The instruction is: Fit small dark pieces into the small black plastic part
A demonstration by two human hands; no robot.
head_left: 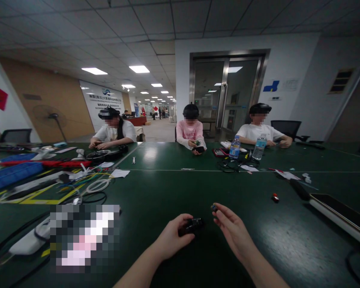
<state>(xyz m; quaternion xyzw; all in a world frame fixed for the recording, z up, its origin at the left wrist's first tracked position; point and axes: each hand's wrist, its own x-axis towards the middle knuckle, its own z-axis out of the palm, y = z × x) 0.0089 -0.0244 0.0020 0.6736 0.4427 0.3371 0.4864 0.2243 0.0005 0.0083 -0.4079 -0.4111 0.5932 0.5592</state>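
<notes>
My left hand is closed around a glossy black device, just above the green tabletop. Its far end sticks out past my fingers; the rest is hidden in the palm, so I cannot tell its kind. To the right of it, my right hand pinches a small dark bluish piece between thumb and fingertips. The two held things are a short way apart and do not touch. A small red and silver piece lies on the table beyond my right hand.
At the right lies a large white-edged device with a dark top. Cables, a white power strip and blue trays crowd the left. Water bottles stand across the table, where three people in headsets sit.
</notes>
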